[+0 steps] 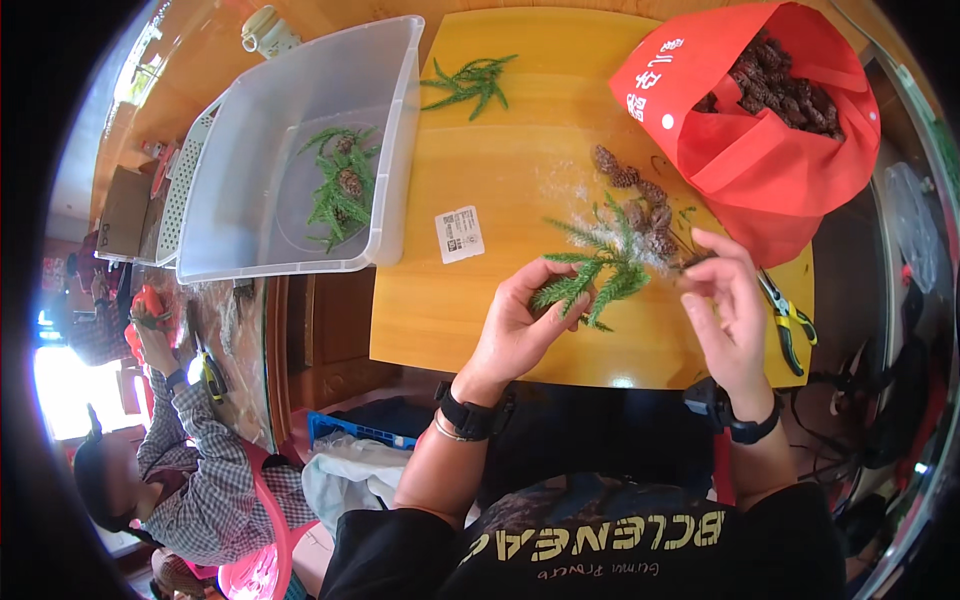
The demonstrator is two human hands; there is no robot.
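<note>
The left hand (520,325) pinches a green frosted sprig (600,272) by its lower stems, fingers pressed together around them so the fronds fan up toward one o'clock. The right hand (725,300) meets it from three o'clock, fingertips closed on something small at the sprig's tip, probably a cone or wire; which one is hard to tell. Both hands hover just over the yellow bench (520,170), apparently so the work stays near the supplies. Loose pine cones (635,195) lie at twelve o'clock from the sprig, a red bag (760,160) of more cones at two o'clock, pliers (790,325) beside the right hand. At ten o'clock a clear bin (250,190) holds a sprig with cones attached.
</note>
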